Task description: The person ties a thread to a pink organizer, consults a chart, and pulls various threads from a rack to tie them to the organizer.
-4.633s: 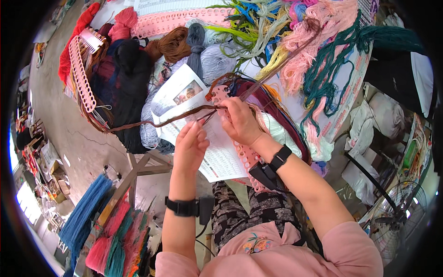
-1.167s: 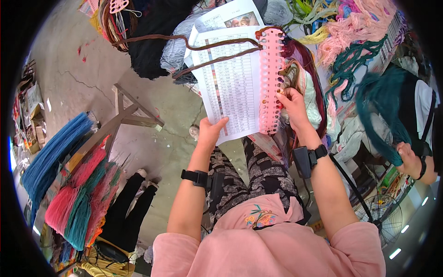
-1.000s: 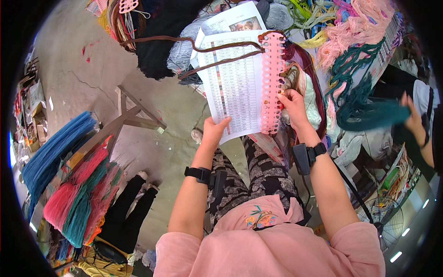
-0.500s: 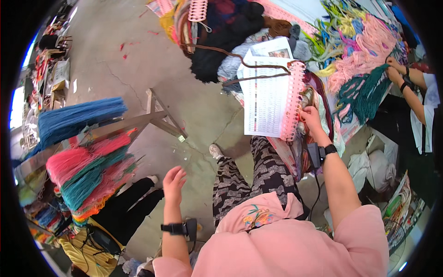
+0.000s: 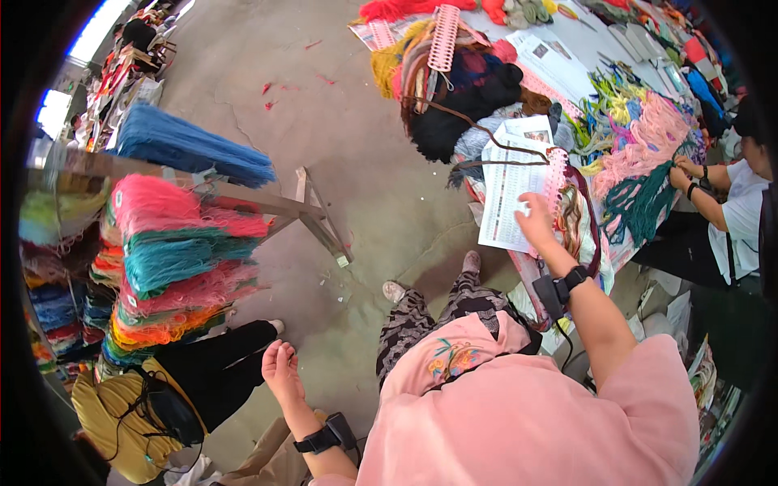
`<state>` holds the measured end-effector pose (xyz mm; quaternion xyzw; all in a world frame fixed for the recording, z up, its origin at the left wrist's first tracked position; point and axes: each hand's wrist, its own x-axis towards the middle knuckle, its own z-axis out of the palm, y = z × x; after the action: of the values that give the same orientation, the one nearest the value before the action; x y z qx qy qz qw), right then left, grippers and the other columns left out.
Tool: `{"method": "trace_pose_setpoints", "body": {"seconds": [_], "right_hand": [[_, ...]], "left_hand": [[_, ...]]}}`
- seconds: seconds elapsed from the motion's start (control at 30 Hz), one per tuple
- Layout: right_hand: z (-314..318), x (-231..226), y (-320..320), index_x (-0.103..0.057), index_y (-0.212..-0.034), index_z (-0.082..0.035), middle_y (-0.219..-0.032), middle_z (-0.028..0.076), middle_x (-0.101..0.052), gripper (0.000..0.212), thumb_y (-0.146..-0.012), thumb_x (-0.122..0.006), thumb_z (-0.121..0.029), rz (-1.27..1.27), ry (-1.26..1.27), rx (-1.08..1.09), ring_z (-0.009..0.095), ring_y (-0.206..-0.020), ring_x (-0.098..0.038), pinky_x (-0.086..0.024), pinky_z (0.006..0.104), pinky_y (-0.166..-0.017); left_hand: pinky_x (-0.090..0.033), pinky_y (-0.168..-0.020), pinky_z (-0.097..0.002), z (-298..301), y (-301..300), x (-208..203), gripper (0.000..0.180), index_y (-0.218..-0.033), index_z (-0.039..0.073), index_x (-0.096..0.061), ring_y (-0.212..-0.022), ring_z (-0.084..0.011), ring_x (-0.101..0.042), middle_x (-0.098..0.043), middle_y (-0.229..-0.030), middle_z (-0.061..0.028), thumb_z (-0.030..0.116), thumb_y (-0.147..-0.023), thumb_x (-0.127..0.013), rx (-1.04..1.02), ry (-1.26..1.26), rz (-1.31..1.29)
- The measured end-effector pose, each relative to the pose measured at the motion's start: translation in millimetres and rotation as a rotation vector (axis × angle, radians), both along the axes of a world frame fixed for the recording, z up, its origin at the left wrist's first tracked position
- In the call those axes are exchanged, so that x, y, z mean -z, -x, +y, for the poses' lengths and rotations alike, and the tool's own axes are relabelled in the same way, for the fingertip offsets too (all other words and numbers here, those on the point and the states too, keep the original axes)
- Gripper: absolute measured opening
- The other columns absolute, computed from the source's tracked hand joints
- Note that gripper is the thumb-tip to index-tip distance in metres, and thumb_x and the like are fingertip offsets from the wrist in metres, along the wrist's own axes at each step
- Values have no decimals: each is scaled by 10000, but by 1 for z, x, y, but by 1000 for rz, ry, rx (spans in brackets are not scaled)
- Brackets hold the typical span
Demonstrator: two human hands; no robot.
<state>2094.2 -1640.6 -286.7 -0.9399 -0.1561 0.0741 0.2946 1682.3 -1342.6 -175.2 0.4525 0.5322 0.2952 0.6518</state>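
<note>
My right hand (image 5: 535, 222) is over the printed sheet (image 5: 504, 202), beside a pink strip with holes along its edges (image 5: 556, 174). Its fingers are spread and I see nothing in them. Brown yarn strands (image 5: 486, 128) run from the strip toward the table's left edge. Skeins in brown and cream shades (image 5: 570, 212) lie just right of the strip. My left hand (image 5: 282, 373) hangs low at my left, away from the table, with its fingers loosely bent and nothing visible in them. Each wrist wears a black strap with a small box.
To my left, a wooden rack (image 5: 279, 206) carries blue yarn (image 5: 190, 146), pink yarn (image 5: 154, 206) and teal yarn (image 5: 174, 259). Near it is a person in yellow and black (image 5: 134, 421). Across the table's right side, another person's hands (image 5: 682, 174) handle dark green yarn (image 5: 636, 202).
My right hand has come off the skeins beside the pink strip and moved left over the sheet, its fingers opening. My left hand has lowered slightly. The view has shifted, showing more of the table.
</note>
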Motion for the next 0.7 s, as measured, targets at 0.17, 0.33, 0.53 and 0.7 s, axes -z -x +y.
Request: {"method": "trace_pose_setpoints", "body": {"seconds": [0.17, 0.33, 0.53, 0.7], "right_hand": [[103, -33, 66, -498, -897, -92, -943, 89, -499, 258, -667, -563, -189, 12, 9, -604, 267, -920, -477, -376, 402, -733], [187, -74, 139, -519, -881, -76, -918, 94, -494, 239, -657, -556, -152, 88, 77, -1015, 262, -919, -472, -366, 395, -743], [244, -90, 164, -514, -848, -65, -887, 95, -477, 199, -659, -533, -123, 78, -125, -1164, 267, -876, -475, -372, 389, -717], [287, -93, 155, -507, -801, -53, -870, 96, -474, 150, -661, -520, -108, 112, -260, -1228, 277, -851, -474, -379, 386, -697]], "left_hand": [[-422, -605, -179, 34, 25, -2, 150, -936, 54, -532, -710, -67, -532, -572, -830, -18, 67, -788, -519, -28, -61, -86], [-417, -599, -163, 69, 49, -18, 143, -926, 45, -538, -698, -56, -528, -572, -838, -25, 52, -784, -520, -23, -151, -60], [-413, -620, -157, 78, 32, -43, 153, -941, 32, -533, -733, -57, -524, -566, -869, -24, 50, -791, -514, 30, -257, -16], [-411, -632, -168, 70, 17, -52, 153, -939, 17, -533, -749, -66, -523, -563, -882, -34, 59, -795, -507, 62, -343, 147]]}}
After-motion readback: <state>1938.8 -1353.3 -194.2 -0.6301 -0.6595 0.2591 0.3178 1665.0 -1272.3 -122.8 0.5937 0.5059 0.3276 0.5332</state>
